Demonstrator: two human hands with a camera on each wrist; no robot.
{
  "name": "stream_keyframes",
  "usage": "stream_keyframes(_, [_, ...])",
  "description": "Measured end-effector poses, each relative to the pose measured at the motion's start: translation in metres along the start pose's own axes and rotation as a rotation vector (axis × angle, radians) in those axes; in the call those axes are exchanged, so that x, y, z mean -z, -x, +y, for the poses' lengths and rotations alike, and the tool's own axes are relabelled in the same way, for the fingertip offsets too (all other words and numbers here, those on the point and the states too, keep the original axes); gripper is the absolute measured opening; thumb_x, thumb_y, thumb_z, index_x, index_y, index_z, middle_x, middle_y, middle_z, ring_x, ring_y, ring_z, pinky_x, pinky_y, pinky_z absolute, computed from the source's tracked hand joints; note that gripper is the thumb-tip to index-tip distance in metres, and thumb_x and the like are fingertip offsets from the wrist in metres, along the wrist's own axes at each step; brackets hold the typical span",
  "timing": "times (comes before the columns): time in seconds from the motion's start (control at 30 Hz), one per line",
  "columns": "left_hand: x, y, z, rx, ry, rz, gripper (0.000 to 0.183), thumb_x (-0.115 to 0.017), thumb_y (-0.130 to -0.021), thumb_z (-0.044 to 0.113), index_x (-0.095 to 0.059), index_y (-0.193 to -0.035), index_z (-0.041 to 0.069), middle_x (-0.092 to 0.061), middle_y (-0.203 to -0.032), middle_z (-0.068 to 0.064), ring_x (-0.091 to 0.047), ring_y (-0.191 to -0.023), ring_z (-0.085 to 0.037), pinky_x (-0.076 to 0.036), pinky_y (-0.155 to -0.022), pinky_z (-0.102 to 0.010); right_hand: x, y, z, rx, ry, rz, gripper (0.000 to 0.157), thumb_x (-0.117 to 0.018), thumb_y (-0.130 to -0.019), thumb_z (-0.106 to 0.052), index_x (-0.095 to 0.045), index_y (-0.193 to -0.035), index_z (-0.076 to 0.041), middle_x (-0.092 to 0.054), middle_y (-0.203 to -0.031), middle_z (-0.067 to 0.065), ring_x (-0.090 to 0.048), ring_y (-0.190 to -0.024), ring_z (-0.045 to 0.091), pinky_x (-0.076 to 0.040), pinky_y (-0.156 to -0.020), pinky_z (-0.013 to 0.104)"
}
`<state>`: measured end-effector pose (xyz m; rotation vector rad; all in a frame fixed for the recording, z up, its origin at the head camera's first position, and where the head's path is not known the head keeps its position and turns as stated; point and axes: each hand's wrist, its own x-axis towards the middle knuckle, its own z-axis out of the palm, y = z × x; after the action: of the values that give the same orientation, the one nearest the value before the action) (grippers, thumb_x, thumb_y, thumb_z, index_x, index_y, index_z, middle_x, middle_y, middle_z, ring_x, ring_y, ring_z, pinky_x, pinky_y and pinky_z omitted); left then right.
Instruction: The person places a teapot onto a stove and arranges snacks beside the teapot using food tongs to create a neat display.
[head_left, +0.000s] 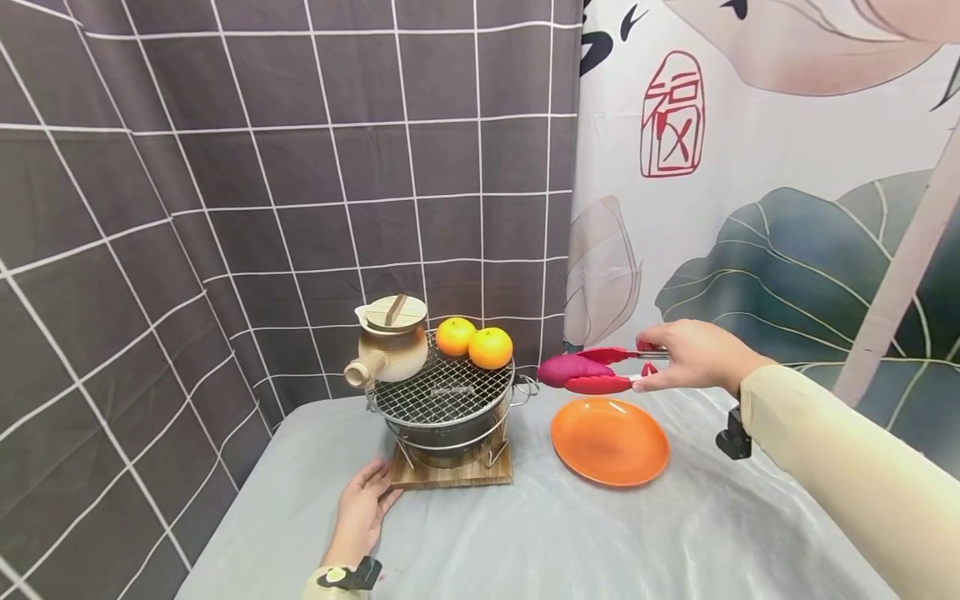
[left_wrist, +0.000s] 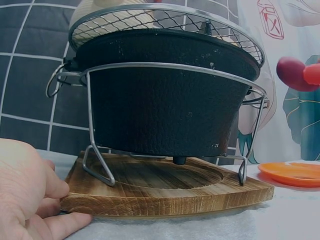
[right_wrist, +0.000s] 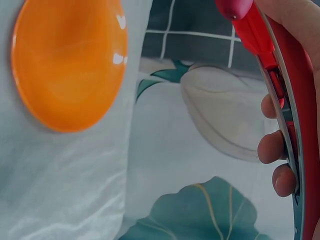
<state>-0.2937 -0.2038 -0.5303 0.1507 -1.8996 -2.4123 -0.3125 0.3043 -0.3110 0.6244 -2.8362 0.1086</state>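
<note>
My right hand (head_left: 693,357) grips red-and-steel tongs (head_left: 600,384). Their red tips clasp a smooth purple oblong (head_left: 564,370), which looks like a sweet potato, above the back of an orange plate (head_left: 610,442). My left hand (head_left: 362,504) holds the near left corner of a square wooden board (head_left: 456,477), fingers along its side and thumb at its front edge. On the board a black stove (left_wrist: 162,105) stands in a wire frame, topped by a round wire grill (head_left: 435,400). A clay teapot (head_left: 393,354) and two oranges, one left (head_left: 455,336) and one right (head_left: 491,348), sit on the grill.
A pale grey cloth (head_left: 525,542) covers the table. A dark grid-patterned curtain (head_left: 300,208) hangs behind and to the left, and a white curtain with leaf prints (head_left: 750,275) hangs at the back right. Small metal tongs (head_left: 453,390) lie on the grill.
</note>
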Motion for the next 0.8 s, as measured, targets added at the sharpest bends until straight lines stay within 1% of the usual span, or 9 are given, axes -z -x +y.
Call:
stream_keyframes(0.13, [0.0,0.0,0.002,0.003,0.006,0.005,0.055,-0.034,-0.103,-0.008,-0.014,-0.154,-0.015,-0.018,-0.156,-0.041,-0.026,-0.144,-0.053,-0.043,-0.113,-0.05,0.007,-0.008,-0.008,0.012,0.012,0.004,0.065,-0.08,-0.071,-0.069,-0.071,-0.108,-0.017,-0.07,-0.094,-0.007,-0.062,-0.081,0.015,-0.063,-0.07,0.044])
stream_keyframes(0.2, [0.0,-0.001,0.002,0.005,0.011,0.006,0.055,-0.034,-0.103,-0.008,-0.013,-0.154,-0.015,-0.018,-0.156,-0.041,-0.025,-0.144,-0.054,-0.042,-0.113,-0.051,0.011,-0.011,-0.012,0.016,0.016,0.001,0.067,-0.079,-0.071,-0.071,-0.071,-0.109,-0.016,-0.07,-0.094,-0.006,-0.062,-0.081,0.015,-0.063,-0.07,0.043])
stream_keyframes(0.43, [0.0,-0.001,-0.001,0.001,0.021,0.006,0.056,-0.034,-0.103,-0.009,-0.013,-0.154,-0.015,-0.018,-0.155,-0.042,-0.025,-0.144,-0.054,-0.044,-0.112,-0.05,0.021,-0.022,-0.024,0.037,0.023,-0.002,0.073,-0.078,-0.073,-0.07,-0.071,-0.118,-0.013,-0.073,-0.104,-0.001,-0.067,-0.087,0.02,-0.063,-0.076,0.049])
stream_keyframes(0.57, [0.001,-0.002,-0.001,0.009,0.018,0.021,0.056,-0.034,-0.102,-0.009,-0.015,-0.154,-0.013,-0.021,-0.155,-0.04,-0.027,-0.144,-0.053,-0.045,-0.111,-0.049,0.025,-0.028,-0.032,0.058,0.038,0.013,0.07,-0.078,-0.074,-0.067,-0.07,-0.119,-0.013,-0.073,-0.107,0.0,-0.067,-0.089,0.021,-0.062,-0.079,0.049])
stream_keyframes(0.73, [0.002,-0.004,-0.003,0.012,-0.003,0.035,0.056,-0.034,-0.103,-0.008,-0.016,-0.155,-0.011,-0.023,-0.155,-0.039,-0.03,-0.143,-0.052,-0.048,-0.11,-0.047,0.029,-0.038,-0.044,0.09,0.052,0.011,0.077,-0.076,-0.076,-0.068,-0.068,-0.126,-0.01,-0.072,-0.116,0.005,-0.068,-0.098,0.026,-0.061,-0.084,0.052])
stream_keyframes(0.8, [0.002,-0.004,-0.004,0.013,-0.009,0.037,0.057,-0.035,-0.103,-0.007,-0.016,-0.156,-0.01,-0.023,-0.156,-0.038,-0.031,-0.143,-0.052,-0.048,-0.109,-0.047,0.03,-0.043,-0.049,0.106,0.058,0.011,0.077,-0.076,-0.076,-0.068,-0.067,-0.126,-0.01,-0.072,-0.116,0.005,-0.068,-0.098,0.025,-0.061,-0.084,0.051])
